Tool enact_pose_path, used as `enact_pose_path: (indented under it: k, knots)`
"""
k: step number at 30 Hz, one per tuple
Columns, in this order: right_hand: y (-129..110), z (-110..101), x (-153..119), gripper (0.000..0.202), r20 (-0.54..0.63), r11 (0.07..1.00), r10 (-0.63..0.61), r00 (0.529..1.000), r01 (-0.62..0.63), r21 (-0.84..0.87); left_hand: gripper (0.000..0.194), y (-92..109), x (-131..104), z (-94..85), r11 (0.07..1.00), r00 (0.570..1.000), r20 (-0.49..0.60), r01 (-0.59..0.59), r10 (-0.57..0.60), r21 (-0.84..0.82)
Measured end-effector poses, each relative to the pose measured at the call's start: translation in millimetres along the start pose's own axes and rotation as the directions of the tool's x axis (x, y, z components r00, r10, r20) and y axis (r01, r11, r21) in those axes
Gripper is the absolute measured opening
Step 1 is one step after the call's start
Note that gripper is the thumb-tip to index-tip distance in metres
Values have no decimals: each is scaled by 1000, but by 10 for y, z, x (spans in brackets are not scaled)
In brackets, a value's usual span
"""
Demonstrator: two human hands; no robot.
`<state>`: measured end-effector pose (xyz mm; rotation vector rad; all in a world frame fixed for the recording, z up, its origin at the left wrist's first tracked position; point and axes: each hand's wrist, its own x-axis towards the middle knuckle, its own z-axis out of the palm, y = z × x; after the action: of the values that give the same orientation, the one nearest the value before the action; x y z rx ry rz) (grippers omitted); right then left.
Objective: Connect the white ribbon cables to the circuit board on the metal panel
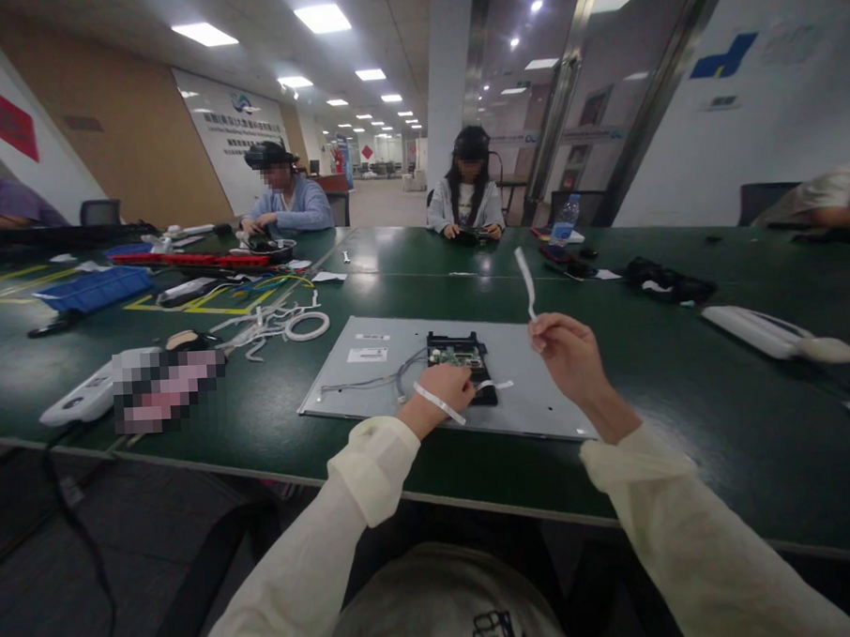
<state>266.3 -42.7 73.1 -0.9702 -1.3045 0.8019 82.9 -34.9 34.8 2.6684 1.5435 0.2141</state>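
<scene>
My right hand (569, 354) is raised above the right part of a grey metal panel (371, 382). Its thumb and fingers pinch a strip of white tape (527, 281) that points upward. My left hand (448, 393) rests, fingers curled, over a green circuit board (460, 356) in a black frame (484, 388) on the panel. What its fingertips grip or press is hidden. Across my left wrist lies a white strip (439, 402). Beside those fingers, another short white strip (499, 385) crosses the frame's edge. Grey cables (361, 385) run left from the board.
Left of the panel are a white ring (307, 325), tangled white strips (260, 328) and a white device (94, 389). A blue tray (96, 289) stands farther back. At right lies another white device (756, 330). Several people sit around the green table (388, 297); a bottle (565, 220) stands there.
</scene>
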Motion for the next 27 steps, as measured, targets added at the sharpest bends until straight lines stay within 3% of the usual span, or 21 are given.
enact_pose_path:
  k: [4, 7, 11, 16, 21, 27]
  knots:
    - [216, 9, 200, 18, 68, 983, 180, 981, -178, -38, 23, -11, 9, 12, 1000, 1000, -14, -13, 13, 11]
    - [487, 62, 216, 28, 87, 943, 290, 953, -269, -196, 22, -28, 16, 42, 999, 999, -29, -37, 37, 15]
    - [701, 91, 164, 36, 95, 912, 305, 948, -262, -316, 21, -53, 10, 76, 998, 997, -54, -56, 56, 8]
    - [705, 90, 147, 36, 88, 908, 309, 947, -266, -323, 23, -92, 46, 46, 1000, 986, -168, 8, -12, -24]
    - [722, 113, 162, 34, 49, 884, 303, 952, -262, -387, 27, -73, 357, -70, 991, 957, -262, 103, -122, -84]
    - [764, 112, 178, 34, -2, 851, 315, 949, -284, -443, 34, -99, 780, 3, 985, 976, -179, 95, -120, -141]
